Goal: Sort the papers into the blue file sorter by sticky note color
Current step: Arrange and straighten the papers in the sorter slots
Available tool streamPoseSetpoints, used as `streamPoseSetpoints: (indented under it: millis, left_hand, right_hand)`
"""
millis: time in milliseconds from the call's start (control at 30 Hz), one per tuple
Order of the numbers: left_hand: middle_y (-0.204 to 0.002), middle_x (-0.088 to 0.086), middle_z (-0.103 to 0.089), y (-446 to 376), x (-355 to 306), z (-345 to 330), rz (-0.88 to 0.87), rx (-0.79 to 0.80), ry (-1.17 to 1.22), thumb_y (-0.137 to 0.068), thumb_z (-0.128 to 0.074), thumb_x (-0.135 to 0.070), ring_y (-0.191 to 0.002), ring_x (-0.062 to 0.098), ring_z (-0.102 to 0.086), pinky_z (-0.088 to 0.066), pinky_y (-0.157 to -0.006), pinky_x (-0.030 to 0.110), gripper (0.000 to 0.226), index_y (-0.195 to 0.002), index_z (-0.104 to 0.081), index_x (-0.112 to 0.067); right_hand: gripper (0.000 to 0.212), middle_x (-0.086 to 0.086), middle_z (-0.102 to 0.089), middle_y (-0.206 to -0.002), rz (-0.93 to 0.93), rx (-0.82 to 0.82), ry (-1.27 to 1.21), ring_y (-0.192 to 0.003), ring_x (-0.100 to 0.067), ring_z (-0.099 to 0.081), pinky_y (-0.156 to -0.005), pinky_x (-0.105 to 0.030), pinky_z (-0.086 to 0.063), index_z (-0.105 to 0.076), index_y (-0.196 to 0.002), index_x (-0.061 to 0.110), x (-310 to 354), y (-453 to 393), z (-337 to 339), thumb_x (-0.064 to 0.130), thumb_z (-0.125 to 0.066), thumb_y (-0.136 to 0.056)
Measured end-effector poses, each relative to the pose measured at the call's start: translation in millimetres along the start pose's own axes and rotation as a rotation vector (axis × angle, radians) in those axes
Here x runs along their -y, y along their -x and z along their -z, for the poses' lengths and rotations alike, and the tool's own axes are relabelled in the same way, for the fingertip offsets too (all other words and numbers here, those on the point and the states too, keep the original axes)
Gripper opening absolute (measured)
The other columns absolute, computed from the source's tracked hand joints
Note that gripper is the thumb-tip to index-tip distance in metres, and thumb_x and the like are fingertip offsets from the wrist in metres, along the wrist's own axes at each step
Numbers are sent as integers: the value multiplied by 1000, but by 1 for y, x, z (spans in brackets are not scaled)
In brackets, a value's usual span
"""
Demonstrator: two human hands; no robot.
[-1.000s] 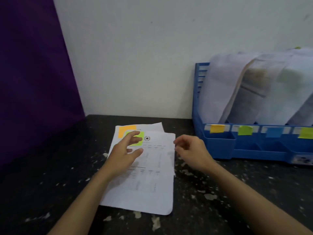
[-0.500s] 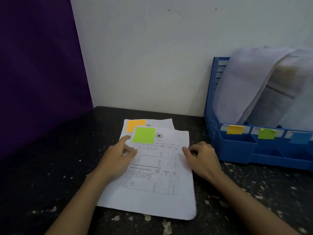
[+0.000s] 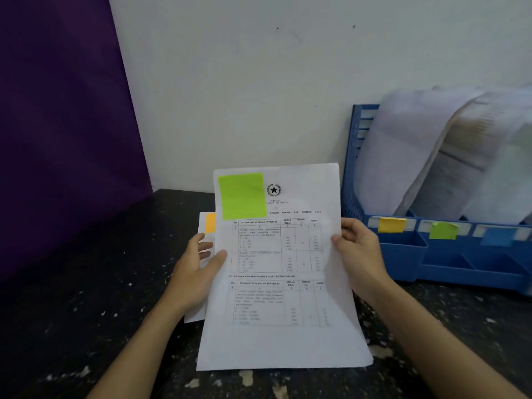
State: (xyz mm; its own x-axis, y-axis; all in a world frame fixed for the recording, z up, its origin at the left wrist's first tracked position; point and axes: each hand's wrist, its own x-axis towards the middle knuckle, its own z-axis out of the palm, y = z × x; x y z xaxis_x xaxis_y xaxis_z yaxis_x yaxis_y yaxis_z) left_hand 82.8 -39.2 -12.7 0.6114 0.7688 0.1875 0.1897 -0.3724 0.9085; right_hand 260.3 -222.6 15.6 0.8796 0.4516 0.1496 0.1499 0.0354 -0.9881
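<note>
Blue file sorter (image 3: 403, 254) — far right, against the white wall (image 3: 259, 82). Upright compartments hold curved, leaning sheaves of filed papers (image 3: 417, 156); print on them too blurred to read. Front rail carries colour tabs, left to right: orange tab (image 3: 391, 225), green tab (image 3: 442, 230), blue tab (image 3: 498, 236). Low front trays beneath the tabs show only blue interior.

Printed sheet (image 3: 282, 283) — raised off the dark speckled table (image 3: 72, 326), near centre, left of the sorter. Green sticky note (image 3: 243, 195) at its top left corner; star emblem and tables below.

Left hand (image 3: 195, 272) — thumb over the sheet's left edge, fingers behind, pinching it.

Right hand (image 3: 357, 254) — curled round the sheet's right edge, gripping it.

Second sheet (image 3: 203, 226) — lying on the table behind the left hand, mostly hidden; orange sticky note (image 3: 210, 223) partly visible.

Purple panel (image 3: 57, 125) — far left.
</note>
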Motion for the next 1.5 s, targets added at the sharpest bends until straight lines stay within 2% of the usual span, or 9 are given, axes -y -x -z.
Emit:
streamPoseSetpoints:
  millis: [167, 333, 667, 900, 1033, 1200, 1267, 1400, 1500]
  left_hand:
    - [-118, -6, -62, 10, -14, -1, -35, 53, 162, -92, -55, -18, -107, 16, -62, -50, -92, 42, 35, -126, -49, -25]
    - [-103, 4, -72, 24, -39, -10, -31, 123, 440, -93, -49, -2, -91, 22, -70, -59, -69, 34, 26, -109, -58, -19]
    - [-96, -6, -71, 31, -68, -32, -207, -37, 462, -92, -51, -3, -86, 10, -69, -58, -66, 23, 25, -104, -57, -24]
    - [-106, -9, -64, 37, -113, -65, -308, -3, 507, -91, -51, 0, -95, 7, -64, -55, -71, 22, 32, -101, -50, -30]
    - [-110, -15, -61, 48, -143, -94, -399, 163, 468, -86, -50, 11, -100, -3, -60, -49, -83, 23, 50, -107, -45, -34]
    - [-111, -23, -52, 66, -177, -120, -457, 318, 443, -86, -49, 9, -94, -18, -53, -46, -77, 9, 54, -111, -31, -36]
    - [-115, -15, -50, 71, -187, -125, -469, 360, 462, -85, -47, 11, -99, -9, -53, -50, -72, 11, 54, -111, -26, -31]
    - [-118, -12, -49, 81, -197, -130, -470, 513, 568, -85, -54, 11, -96, 0, -62, -55, -68, 21, 62, -115, -25, -34]
    - [-140, -14, -30, 85, -200, -132, -573, 625, 432, -75, -70, -25, -112, 0, -56, -52, -83, 17, 86, -133, -8, -40]
  right_hand:
    - [22, 3, -69, -96, 5, 6, -34, -89, -14, -66, -70, -30, -54, -55, -106, 17, 5, 1, 1, 1, -48, -93]
    - [27, 5, -67, -97, 61, 43, -11, -88, -13, -66, -69, -31, -56, -50, -94, 31, 18, 9, 10, 5, -45, -95]
    - [36, 3, -70, -86, 64, 105, 124, -86, -10, -66, -73, -36, -56, -50, -120, 25, 30, 26, 61, 8, -57, -89]
    - [39, 7, -51, -105, 377, -225, 454, -89, -6, -51, -73, -14, -41, -47, -113, 26, 32, 40, 90, 12, -67, -82]
    - [28, 7, -54, -97, 572, -175, 528, -71, -2, -51, -62, -7, -40, -54, -105, 25, 45, 53, 93, 28, -68, -80]
    - [70, 12, -48, -116, 676, -60, 667, -96, 0, -47, -75, -9, -38, -46, -126, 23, 51, 74, 99, 67, -49, -71]
    - [71, 8, -48, -124, 660, -79, 711, -102, -8, -51, -80, -21, -47, -40, -133, 23, 51, 78, 103, 60, -55, -74]
    - [57, -9, -57, -125, 725, -242, 763, -93, -32, -62, -71, -49, -55, -43, -137, 15, 51, 84, 111, 7, -50, -80]
    - [55, -13, -64, -114, 782, -373, 708, -88, -30, -63, -73, -38, -55, -51, -131, 10, 59, 86, 122, -11, -48, -80]
